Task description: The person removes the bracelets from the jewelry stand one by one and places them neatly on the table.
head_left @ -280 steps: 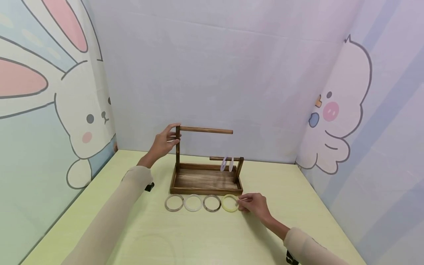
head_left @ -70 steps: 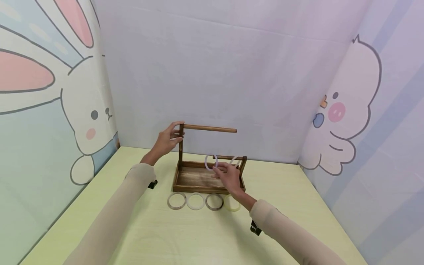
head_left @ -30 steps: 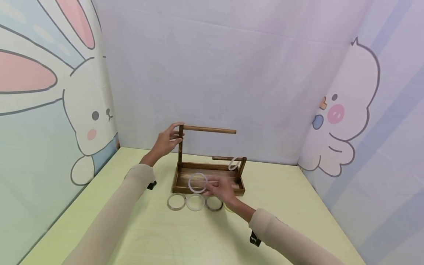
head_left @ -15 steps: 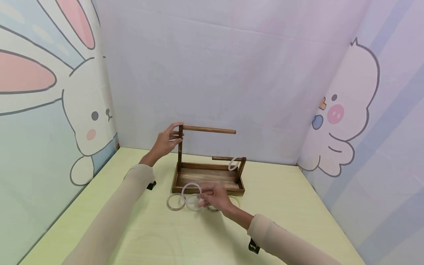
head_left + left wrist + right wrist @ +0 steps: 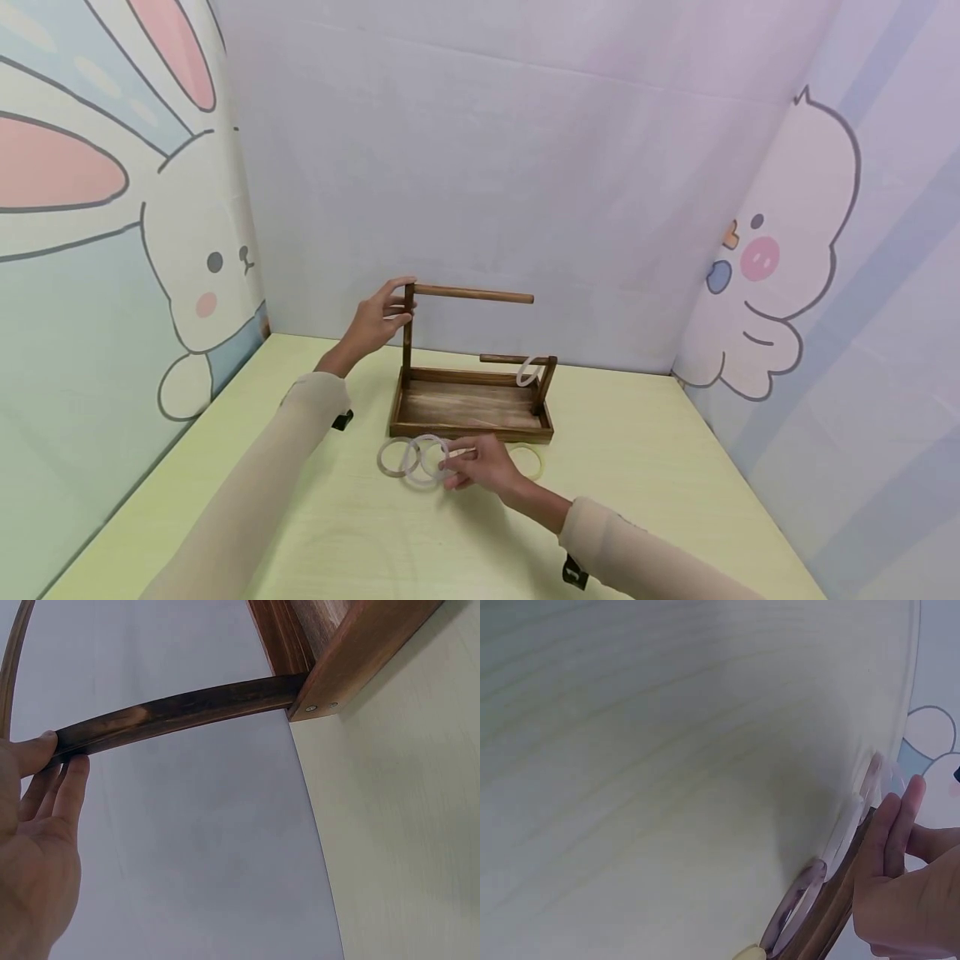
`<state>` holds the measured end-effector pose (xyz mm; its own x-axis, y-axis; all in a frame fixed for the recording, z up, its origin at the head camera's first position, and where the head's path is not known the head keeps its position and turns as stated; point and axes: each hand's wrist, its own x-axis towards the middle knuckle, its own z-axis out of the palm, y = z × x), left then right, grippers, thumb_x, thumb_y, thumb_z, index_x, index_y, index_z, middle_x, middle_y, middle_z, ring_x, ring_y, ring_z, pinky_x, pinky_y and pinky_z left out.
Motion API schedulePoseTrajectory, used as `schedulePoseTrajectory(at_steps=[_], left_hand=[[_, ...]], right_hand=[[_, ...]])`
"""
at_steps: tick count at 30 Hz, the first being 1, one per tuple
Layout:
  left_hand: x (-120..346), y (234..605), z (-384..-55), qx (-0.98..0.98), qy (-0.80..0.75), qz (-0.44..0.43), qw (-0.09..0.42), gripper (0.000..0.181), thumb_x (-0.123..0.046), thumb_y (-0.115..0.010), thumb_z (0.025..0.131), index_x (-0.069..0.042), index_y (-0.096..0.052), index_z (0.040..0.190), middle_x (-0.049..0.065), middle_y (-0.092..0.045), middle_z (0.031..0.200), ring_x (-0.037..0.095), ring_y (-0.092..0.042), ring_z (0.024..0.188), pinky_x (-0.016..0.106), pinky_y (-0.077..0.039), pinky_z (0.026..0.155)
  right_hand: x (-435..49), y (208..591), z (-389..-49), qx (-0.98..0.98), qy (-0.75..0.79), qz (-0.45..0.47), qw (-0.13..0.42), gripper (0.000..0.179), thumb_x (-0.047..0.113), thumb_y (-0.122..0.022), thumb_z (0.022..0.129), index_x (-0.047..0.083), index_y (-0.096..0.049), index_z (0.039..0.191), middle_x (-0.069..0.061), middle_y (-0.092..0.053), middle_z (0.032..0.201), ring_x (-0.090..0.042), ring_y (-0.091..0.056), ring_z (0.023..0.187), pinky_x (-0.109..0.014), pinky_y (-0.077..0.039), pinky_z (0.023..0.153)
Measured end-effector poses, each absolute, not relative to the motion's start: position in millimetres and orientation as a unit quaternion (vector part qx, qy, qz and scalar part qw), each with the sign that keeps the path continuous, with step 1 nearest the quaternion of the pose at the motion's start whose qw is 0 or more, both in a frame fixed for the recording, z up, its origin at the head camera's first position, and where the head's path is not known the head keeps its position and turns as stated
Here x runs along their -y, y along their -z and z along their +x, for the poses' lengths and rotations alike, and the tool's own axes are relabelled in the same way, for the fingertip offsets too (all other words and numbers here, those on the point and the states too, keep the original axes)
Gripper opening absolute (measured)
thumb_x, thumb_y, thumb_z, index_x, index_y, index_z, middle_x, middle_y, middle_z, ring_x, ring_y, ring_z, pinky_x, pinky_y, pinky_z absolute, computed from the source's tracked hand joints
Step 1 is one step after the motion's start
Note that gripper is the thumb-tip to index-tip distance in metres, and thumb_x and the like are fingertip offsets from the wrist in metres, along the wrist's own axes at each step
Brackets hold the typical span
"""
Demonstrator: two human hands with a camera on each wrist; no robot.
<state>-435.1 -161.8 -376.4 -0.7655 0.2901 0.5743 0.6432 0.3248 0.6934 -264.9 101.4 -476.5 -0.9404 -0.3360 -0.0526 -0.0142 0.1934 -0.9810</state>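
My right hand [image 5: 483,467] pinches a pale lavender bangle [image 5: 414,481] low in front of the wooden rack [image 5: 472,433]. In the head view this bangle overlaps the grey-brown bangle [image 5: 381,462] and a white one; whether it touches them I cannot tell. The right wrist view shows the white bangle [image 5: 840,832] and a dark mottled bangle [image 5: 780,915], the latter covered by my hand in the head view. A yellow bangle [image 5: 541,462] lies right of my hand. My left hand [image 5: 371,325] grips the top of the rack's tall left post [image 5: 407,342].
A pale pink-white bangle [image 5: 521,379] hangs from the short lower bar [image 5: 501,358]. The long upper bar [image 5: 472,293] juts right from the tall post. Behind the pale table [image 5: 637,467] stands a cloth backdrop [image 5: 525,183].
My right hand has taken the lavender bangle off the short bar and brought it down and left, over the row of bangles. The left hand keeps its grip on the post.
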Motion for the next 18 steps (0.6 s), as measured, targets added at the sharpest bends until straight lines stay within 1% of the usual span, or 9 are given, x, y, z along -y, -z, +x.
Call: schedulePoseTrajectory(at_steps=[5,10,12,16,18], left_hand=[[162,376,-434,0.795,0.499,-0.295,0.179,0.073,0.009,-0.067,0.097,-0.027,-0.043,0.157,0.023,-0.068,0.129,0.038,-0.066,0.123,0.050,-0.059,0.098],[161,376,-433,0.792,0.499,-0.300,0.185,0.071,0.010,-0.067,0.096,-0.018,-0.043,0.157,0.025,-0.068,0.128,0.040,-0.066,0.123,0.051,-0.059,0.097],[162,376,-432,0.792,0.498,-0.301,0.186,0.071,0.010,-0.067,0.096,-0.018,-0.043,0.157,0.026,-0.068,0.128,0.041,-0.066,0.122,0.051,-0.059,0.097],[162,376,-432,0.794,0.496,-0.299,0.186,0.072,0.009,-0.067,0.097,-0.023,-0.043,0.157,0.028,-0.067,0.129,0.042,-0.066,0.122,0.052,-0.059,0.097],[162,375,-432,0.794,0.497,-0.298,0.185,0.073,0.010,-0.066,0.097,-0.023,-0.042,0.157,0.029,-0.066,0.129,0.042,-0.065,0.122,0.053,-0.058,0.097]], right_hand=[[-100,479,-260,-0.761,0.624,-0.106,0.143,0.030,-0.001,-0.073,0.095,-0.013,-0.068,0.122,-0.023,-0.077,0.096,-0.015,-0.075,0.062,-0.034,-0.066,0.067],[-100,481,-256,-0.766,0.616,-0.110,0.147,0.029,-0.001,-0.073,0.095,-0.011,-0.069,0.122,-0.024,-0.077,0.095,-0.015,-0.074,0.062,-0.033,-0.066,0.066],[-100,482,-255,-0.770,0.611,-0.115,0.147,0.029,-0.002,-0.073,0.094,-0.011,-0.070,0.122,-0.024,-0.077,0.095,-0.015,-0.074,0.061,-0.033,-0.066,0.065],[-101,483,-254,-0.774,0.604,-0.122,0.146,0.028,-0.003,-0.073,0.093,-0.011,-0.071,0.120,-0.024,-0.077,0.094,-0.015,-0.074,0.061,-0.032,-0.065,0.062],[-101,484,-253,-0.774,0.604,-0.119,0.149,0.028,-0.002,-0.074,0.093,-0.010,-0.072,0.120,-0.023,-0.077,0.094,-0.014,-0.074,0.061,-0.031,-0.065,0.062]])
